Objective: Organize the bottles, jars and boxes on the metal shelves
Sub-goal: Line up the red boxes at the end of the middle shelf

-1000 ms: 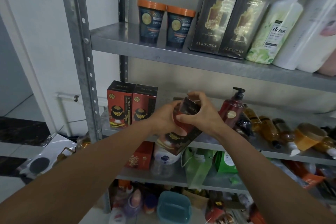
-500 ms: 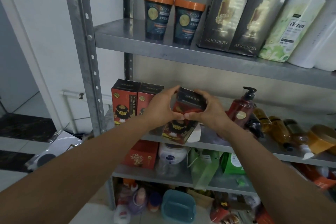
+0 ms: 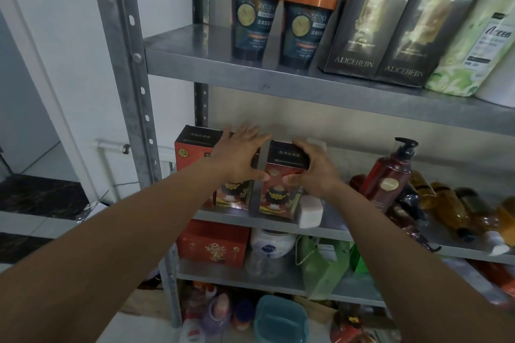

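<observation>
The red-and-black box (image 3: 281, 183) stands upright on the middle shelf (image 3: 348, 234), long axis vertical, black top up and printed front facing the person. The right hand (image 3: 315, 170) grips its upper right corner, fingers curled over the top and thumb on the front, while the left hand (image 3: 239, 156) lies spread and flat-fingered just to its left, holding nothing. It is the rightmost of three like boxes in a row, beside two matching boxes (image 3: 192, 147); on the upper shelf (image 3: 278, 80) stand two orange-lidded jars (image 3: 253, 19) and two tall dark boxes (image 3: 367, 13).
</observation>
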